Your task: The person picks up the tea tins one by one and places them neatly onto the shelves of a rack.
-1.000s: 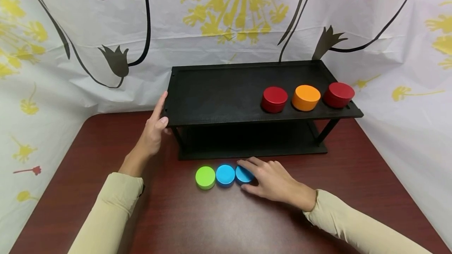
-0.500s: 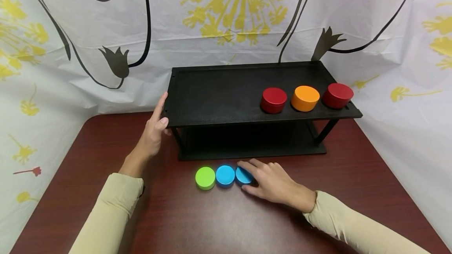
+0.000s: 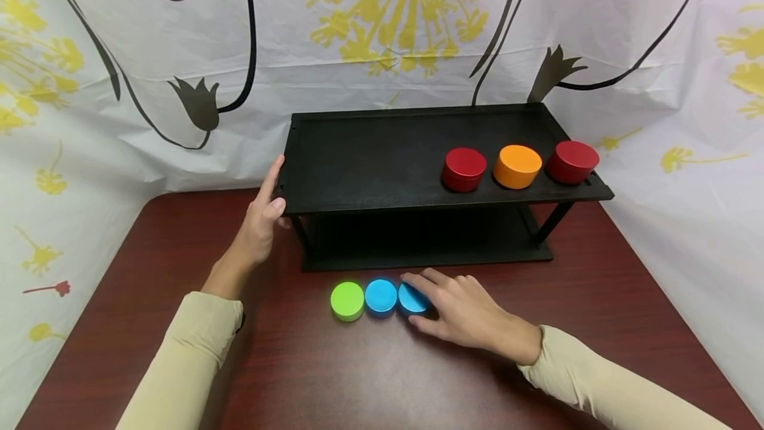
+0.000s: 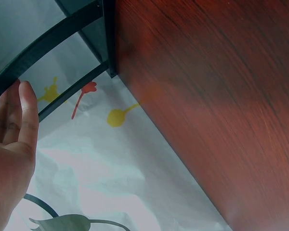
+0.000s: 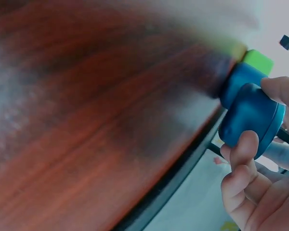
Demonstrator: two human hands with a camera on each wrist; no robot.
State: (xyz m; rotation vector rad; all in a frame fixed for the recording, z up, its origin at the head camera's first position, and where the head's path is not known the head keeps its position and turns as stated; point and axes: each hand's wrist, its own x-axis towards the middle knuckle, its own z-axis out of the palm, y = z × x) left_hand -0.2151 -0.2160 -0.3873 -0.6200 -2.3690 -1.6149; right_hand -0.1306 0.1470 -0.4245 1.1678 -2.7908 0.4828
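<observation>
My right hand [image 3: 462,307] holds the rightmost blue round tin [image 3: 412,299] on the table, with its thumb and fingers around the sides. In the right wrist view, a curled finger and the thumb touch this lidded tin [image 5: 250,118]. Directly to its left stand a second blue tin [image 3: 381,297] and a lime green tin [image 3: 347,300], side by side in a row. My left hand [image 3: 256,224] rests against the left end of a black two-level shelf [image 3: 358,158]. Its fingers look straight in the left wrist view, touching the shelf's edge [image 4: 48,41].
Along the right front of the top shelf stand a red tin [image 3: 463,170], an orange tin [image 3: 517,166] and another red tin [image 3: 572,162]. The lower shelf board [image 3: 418,237] lies in shadow. A white patterned sheet [image 3: 382,78] hangs behind the dark red table [image 3: 334,377].
My right hand and forearm have shifted very slightly, still at the rightmost blue tin. The tins, the shelf and my left hand look unchanged.
</observation>
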